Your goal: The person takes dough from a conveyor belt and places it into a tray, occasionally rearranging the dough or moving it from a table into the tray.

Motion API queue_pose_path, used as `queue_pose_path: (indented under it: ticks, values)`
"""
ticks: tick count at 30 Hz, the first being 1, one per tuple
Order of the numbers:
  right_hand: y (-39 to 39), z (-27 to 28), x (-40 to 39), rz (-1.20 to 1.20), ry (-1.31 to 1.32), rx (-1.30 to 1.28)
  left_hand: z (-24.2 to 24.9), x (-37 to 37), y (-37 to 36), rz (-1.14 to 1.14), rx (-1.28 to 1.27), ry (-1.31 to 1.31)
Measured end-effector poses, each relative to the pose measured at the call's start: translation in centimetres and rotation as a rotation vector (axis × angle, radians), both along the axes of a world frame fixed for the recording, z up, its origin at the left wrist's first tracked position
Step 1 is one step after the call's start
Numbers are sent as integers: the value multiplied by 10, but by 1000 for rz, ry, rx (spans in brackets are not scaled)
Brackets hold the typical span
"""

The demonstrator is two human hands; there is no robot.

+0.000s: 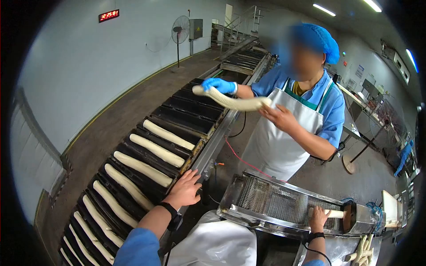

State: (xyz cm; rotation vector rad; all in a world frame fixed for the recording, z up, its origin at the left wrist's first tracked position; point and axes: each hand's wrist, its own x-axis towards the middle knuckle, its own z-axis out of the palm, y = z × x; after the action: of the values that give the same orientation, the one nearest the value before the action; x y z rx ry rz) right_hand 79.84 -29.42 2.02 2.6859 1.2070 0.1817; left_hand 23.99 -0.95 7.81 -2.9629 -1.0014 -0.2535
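Note:
My left hand (184, 190) lies with its fingers spread on the edge of the black baking troughs (184, 117), close to the end of a dough strip (143, 169). Nothing is in it. At lower right, my right hand (318, 220) is closed around the near end of a pale dough roll (335, 214) on a metal mesh conveyor (266, 199). The roll's other end reaches the outlet of a metal machine (364, 218). Across from me, a co-worker holds a long dough strip (230, 102) in both hands, one of them in a blue glove.
Long dough strips lie in several nearer troughs. Loose dough pieces (364, 250) are heaped below the machine. A red cord (239, 156) hangs between the trough line and the mesh conveyor. A standing fan (180, 30) is by the far wall.

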Motion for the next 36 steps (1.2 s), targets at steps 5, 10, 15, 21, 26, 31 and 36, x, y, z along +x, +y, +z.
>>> queue_pose_path:
  ticks: [5,10,15,21,26,31,36]
  values:
    - [-20,-1,-17,-11,-118,52,1,-2,-3,19,-27,-43]
    - [-15,22,-36,9,137,205,0,-1,-2,10,-38,-38]
    - [44,84,-30,224,651,706,-5,-1,0,24,-78,-12]
    - [125,288,-190,361,1431,1224,-9,-1,3,34,-72,17]
    - [165,318,-285,819,1932,948,-1,-2,1,41,-73,23]
    - [141,279,-290,746,1923,753,-6,-4,-3,36,-60,9]
    - [78,173,-234,383,1566,795,-10,-3,-1,22,-38,3]
